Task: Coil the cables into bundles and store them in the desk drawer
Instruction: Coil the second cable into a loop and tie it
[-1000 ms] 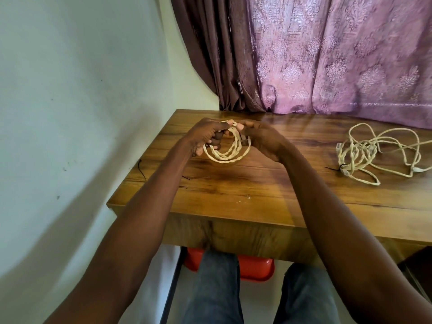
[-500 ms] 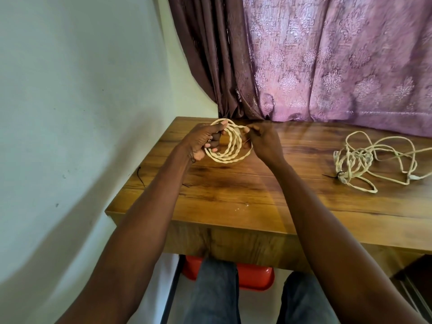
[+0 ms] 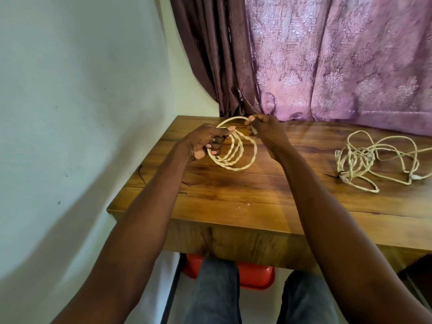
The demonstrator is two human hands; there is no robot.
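A cream twisted cable (image 3: pixel 236 157) hangs in several round loops above the far left part of the wooden desk (image 3: pixel 257 202). My left hand (image 3: pixel 205 142) grips the left side of the loops together with a dark plug. My right hand (image 3: pixel 266 130) pinches the cable's other end, with a dark and metal plug, at the top right of the coil. A second cream cable (image 3: pixel 374 160) lies loose and tangled on the desk at the right, apart from both hands. No drawer shows in the head view.
A pale wall runs along the desk's left side and purple curtains (image 3: pixel 327 57) hang behind it. A black tie (image 3: pixel 141 173) lies at the desk's left edge. Under the desk are my knees and a red tub (image 3: pixel 254 277).
The coil has opened wider as my right hand drew its end up and to the right, away from my left hand. The tangled cable has not moved.
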